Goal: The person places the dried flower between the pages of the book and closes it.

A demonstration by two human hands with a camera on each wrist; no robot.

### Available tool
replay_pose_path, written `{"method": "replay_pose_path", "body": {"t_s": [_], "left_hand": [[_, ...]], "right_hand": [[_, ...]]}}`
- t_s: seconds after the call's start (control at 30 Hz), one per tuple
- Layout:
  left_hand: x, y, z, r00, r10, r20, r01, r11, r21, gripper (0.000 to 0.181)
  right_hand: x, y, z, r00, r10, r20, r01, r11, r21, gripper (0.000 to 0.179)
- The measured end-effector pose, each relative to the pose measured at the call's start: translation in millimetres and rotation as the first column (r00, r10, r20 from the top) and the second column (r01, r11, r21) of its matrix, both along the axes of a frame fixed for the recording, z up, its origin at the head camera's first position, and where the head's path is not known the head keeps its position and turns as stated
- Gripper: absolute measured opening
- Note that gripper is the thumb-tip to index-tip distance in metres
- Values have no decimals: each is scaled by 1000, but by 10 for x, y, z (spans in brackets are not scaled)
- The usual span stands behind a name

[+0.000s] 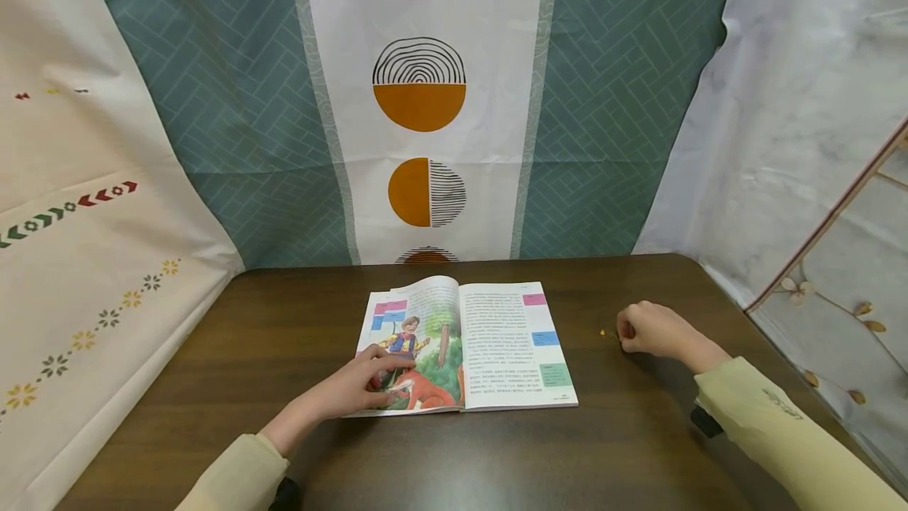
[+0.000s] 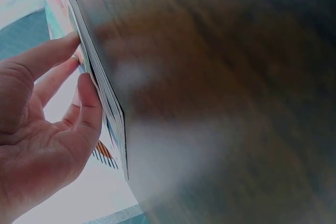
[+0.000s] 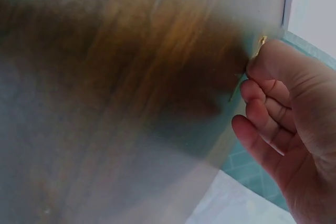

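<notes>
An open book (image 1: 511, 345) lies on the table, with a coloured picture of a figure and an orange fox on its left page. My left hand (image 1: 358, 381) rests at the lower left of that page; in the left wrist view the fingertips of this hand (image 2: 58, 114) touch the page beside the book's edge (image 2: 107, 93). To the right of the book, my right hand (image 1: 656, 330) pinches a small, thin gold-coloured piece (image 3: 262, 40) between thumb and forefinger, close over the tabletop. Its bright tip sticks out from the fingers, which hide most of it.
The dark wooden table (image 1: 525, 456) spreads around the book. A patterned green and white cloth (image 1: 489, 101) hangs behind its far edge. A cream cloth (image 1: 92, 259) borders the left side and a pale marbled cloth (image 1: 801, 140) the right.
</notes>
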State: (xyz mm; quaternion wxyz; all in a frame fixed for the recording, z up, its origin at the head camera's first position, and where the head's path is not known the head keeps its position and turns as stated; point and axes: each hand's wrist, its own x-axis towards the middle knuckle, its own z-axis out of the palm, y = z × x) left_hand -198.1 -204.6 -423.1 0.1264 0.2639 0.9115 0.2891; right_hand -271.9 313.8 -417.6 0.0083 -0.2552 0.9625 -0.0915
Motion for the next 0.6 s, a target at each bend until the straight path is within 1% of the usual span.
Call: {"method": "replay_pose_path", "body": {"t_s": [0.2,0.27,0.43,0.6], "left_hand": [[-9,-7,-8,1000,-3,0,3,1000,5,51],[-9,-12,-19,1000,-8,-1,8,1000,5,51],[-12,-19,-37,1000,-19,-5,19,1000,8,51],[-21,-17,-25,1000,-19,-14,19,1000,6,51]], "right_hand": [[-10,17,-28,1000,-3,30,4,999,-33,19],[-4,39,-33,1000,23,21,-22,998,-58,18],[51,147,-38,999,39,-14,-40,993,-110,14],[120,264,-10,999,2,-36,-5,995,-102,8]]}}
